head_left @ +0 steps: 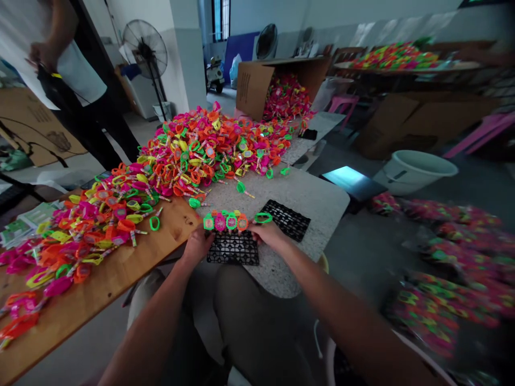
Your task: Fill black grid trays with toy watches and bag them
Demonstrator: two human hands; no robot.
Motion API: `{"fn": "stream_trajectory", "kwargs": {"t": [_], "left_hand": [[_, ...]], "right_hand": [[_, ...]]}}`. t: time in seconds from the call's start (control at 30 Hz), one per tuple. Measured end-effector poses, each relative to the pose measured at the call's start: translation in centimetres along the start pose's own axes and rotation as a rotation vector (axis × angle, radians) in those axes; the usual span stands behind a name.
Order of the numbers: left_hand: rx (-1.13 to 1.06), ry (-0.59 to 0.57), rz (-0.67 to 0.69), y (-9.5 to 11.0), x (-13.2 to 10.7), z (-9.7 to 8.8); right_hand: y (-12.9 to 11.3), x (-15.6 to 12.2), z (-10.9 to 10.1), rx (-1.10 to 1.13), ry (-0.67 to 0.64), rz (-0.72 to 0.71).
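Currently the black grid tray [233, 251] is lying flat at the near edge of the speckled tabletop [317, 198], directly between the two hands and partly over the lap. Its long axis is running from one hand to the other. A row of ring toys [225, 221] is sitting along its far edge, parallel to that axis, faces turned up toward the camera.

The left hand [197, 246] is clamping the tray's left corner, fingers curled over the edge. The right hand [269, 234] is resting at the tray's right end and appears to be pinching a green ring toy [263, 217] at the fingertips. The loop is lying nearly flat, its longer side pointing back along the row.

Judgement on handling: the tray is looking like thin moulded plastic, light and somewhat flexible, so it is best gripped at both short ends or at a corner, not through the lattice. The toys are looking light, hard and smooth, liable to slip. The loop is offering the surest pinch.

Just beyond the right hand a second grid tray [286, 219] is lying, skewed. Beyond both hands a heap of ring toys [209, 145] is spreading leftward onto a wooden board [120, 268] beside the left hand. Further off, a tipped cardboard box [257, 80] is spilling more. Well right of the right hand a white bucket [414, 169] is standing on the floor. Far left, another person [80, 69] is standing.
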State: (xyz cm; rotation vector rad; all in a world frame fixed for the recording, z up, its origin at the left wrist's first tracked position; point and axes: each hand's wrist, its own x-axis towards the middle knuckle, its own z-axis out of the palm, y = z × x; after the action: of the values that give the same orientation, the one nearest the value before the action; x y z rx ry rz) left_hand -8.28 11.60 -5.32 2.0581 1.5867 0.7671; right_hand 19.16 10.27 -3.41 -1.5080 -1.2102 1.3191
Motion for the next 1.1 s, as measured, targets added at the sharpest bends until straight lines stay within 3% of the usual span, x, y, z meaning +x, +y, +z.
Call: {"fn": "stream_trajectory", "kwargs": {"t": [0.13, 0.27, 0.47, 0.6, 0.83, 1.1], "left_hand": [[0.006, 0.009, -0.016, 0.0, 0.0, 0.1], [0.023, 0.010, -0.022, -0.1, 0.0, 0.2], [0.003, -0.002, -0.062, -0.3, 0.1, 0.3], [0.013, -0.002, -0.060, -0.2, 0.1, 0.2], [0.009, -0.018, -0.061, 0.1, 0.0, 0.0], [0.003, -0.005, -0.028, 0.2, -0.1, 0.1]], "right_hand": [[-0.3, -0.6, -0.3, 0.147, -0.064, 0.075], [-0.5, -0.7, -0.2, 0.073, -0.008, 0.097], [-0.1, -1.1, 0.7, -0.261, 0.044, -0.129], [0.1, -1.0, 1.6, -0.370, 0.164, -0.275], [0.3, -1.4, 3.3, -0.609, 0.353, -0.267], [-0.8, -1.1, 2.7, -0.861, 0.219, -0.210]]}}
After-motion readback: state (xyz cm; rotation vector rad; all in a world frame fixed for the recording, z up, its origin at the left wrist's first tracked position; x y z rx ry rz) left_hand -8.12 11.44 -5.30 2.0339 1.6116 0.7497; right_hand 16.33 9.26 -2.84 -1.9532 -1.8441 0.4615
